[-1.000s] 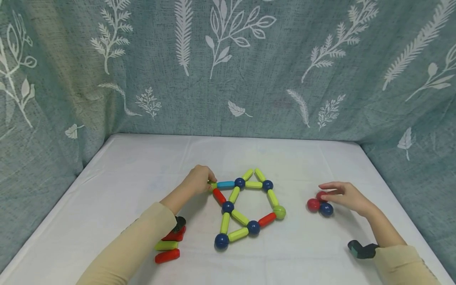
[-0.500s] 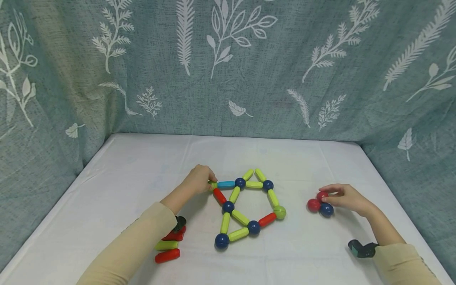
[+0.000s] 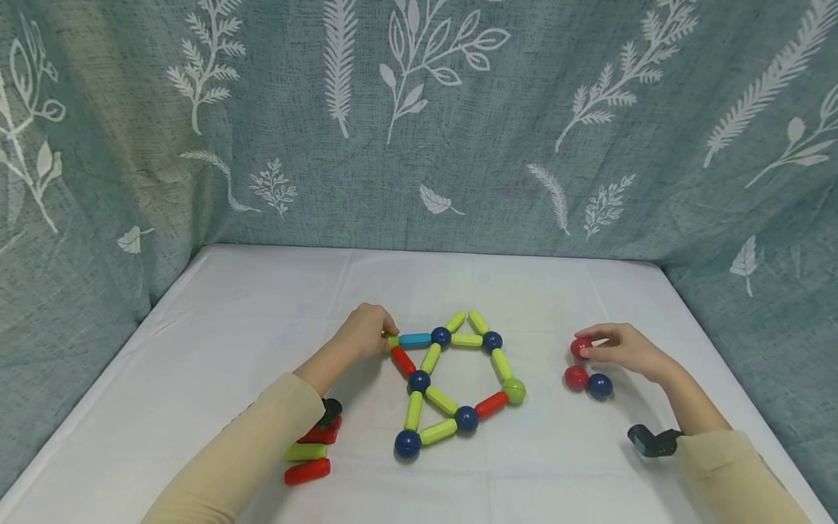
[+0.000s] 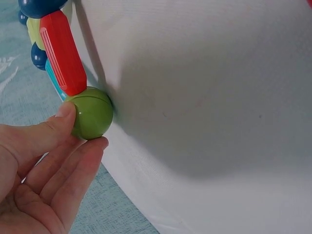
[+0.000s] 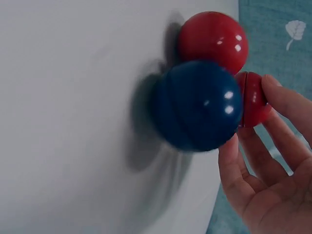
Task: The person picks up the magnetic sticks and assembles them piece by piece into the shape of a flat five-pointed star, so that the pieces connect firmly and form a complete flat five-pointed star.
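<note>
Saw creased white cloth [image 3: 497, 491] beneath a rod-and-ball frame [image 3: 441, 399], with two lime rods [image 3: 479, 322] slanting together towards twelve o'clock. Found the right hand [image 3: 625, 351] clamping a round red ball [image 3: 580, 348] at its nine o'clock, between thumb and fingertips, with the rods' bare tips farther off, between nine and ten; the left hand [image 3: 362, 331] pinching a glossy green ball [image 4: 92, 113] at the frame's ten-o'clock corner, touching a ribbed red rod [image 4: 62, 52].
</note>
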